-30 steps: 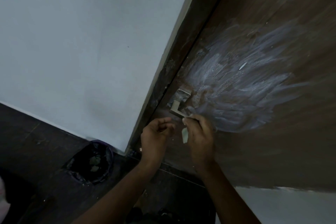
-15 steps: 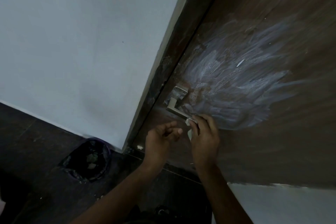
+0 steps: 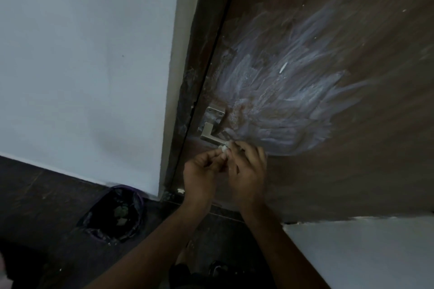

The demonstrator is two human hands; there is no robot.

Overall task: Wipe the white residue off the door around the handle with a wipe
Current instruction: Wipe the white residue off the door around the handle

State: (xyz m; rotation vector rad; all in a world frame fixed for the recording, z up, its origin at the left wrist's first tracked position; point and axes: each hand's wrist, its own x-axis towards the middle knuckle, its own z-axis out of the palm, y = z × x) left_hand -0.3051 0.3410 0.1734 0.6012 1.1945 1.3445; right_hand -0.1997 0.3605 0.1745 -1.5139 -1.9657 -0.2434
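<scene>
Fingertips [image 3: 223, 155] of both hands pinch a small white wipe [image 3: 224, 148] — just below the handle [image 3: 209, 133].

Home interior: wooden door [image 3: 328, 183], bin [image 3: 115, 214].

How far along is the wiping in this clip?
Done: little that shows; the residue covers a broad patch of the door beside the handle. In hand: the left hand and right hand meet just below the handle, pinching a small white wipe between them, not pressed on the smear. Left: nearly the whole smeared patch.
</scene>
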